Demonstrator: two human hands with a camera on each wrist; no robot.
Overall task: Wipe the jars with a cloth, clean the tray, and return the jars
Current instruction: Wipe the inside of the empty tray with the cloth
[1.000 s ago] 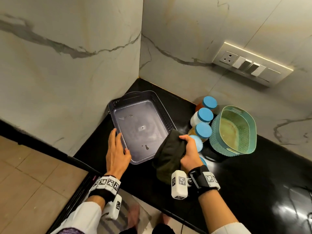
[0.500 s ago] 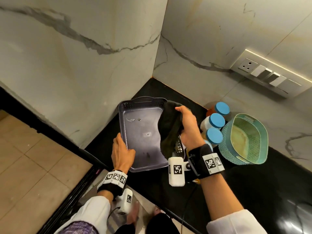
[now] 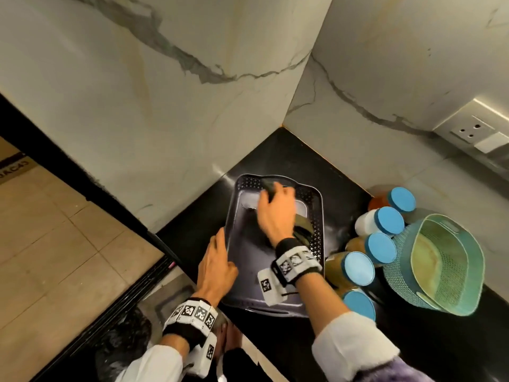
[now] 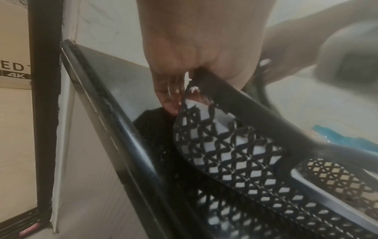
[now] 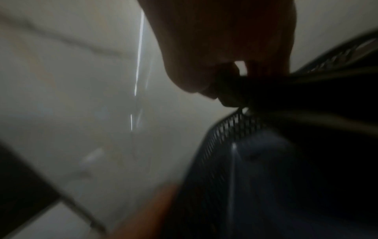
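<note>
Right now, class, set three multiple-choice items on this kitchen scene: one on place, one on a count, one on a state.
1. Where is the cloth?
A. in the dark tray
B. on the floor
C. in the green basket

2. How many blue lids show?
A. two
B. five
C. eight

3. What is the left hand doing?
A. lifting a jar
B. hanging idle
C. holding the tray's rim

Key:
1 A, the right hand presses it into the tray.
2 B, five lids line up beside the basket.
3 C, its fingers wrap the rim.

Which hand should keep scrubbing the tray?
Probably the right hand: it already holds the dark cloth inside the tray. The left hand grips the tray's rim, steadying it.
</note>
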